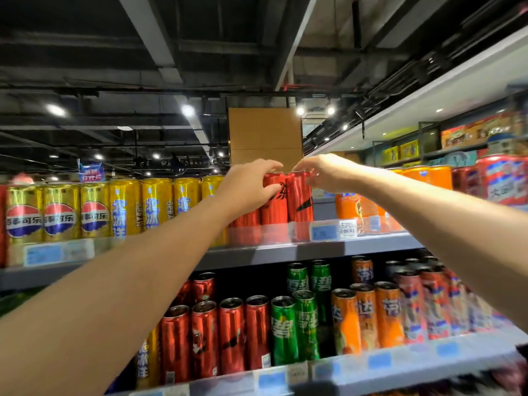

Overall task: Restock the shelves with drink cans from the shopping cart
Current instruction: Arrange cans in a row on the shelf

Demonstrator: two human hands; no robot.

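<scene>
I have both arms stretched up to the top shelf. My left hand wraps the upper part of a tall red can, fingers curled over its rim and thumb pressed on its front, so that grip is closed around the can. My right hand comes in from the other side with fingertips curled down onto the top of the second red can, pinching it at the rim. The two cans stand upright, touching each other, at the front edge of the shelf behind the clear price strip.

To the left of them runs a row of gold cans, and to the right stand orange cans. A brown cardboard box sits behind and above my hands.

On the shelf below, red cans, green cans and more orange cans stand in rows, all upright. The far right edge of the view is blurred, and I cannot read what is stocked there.
</scene>
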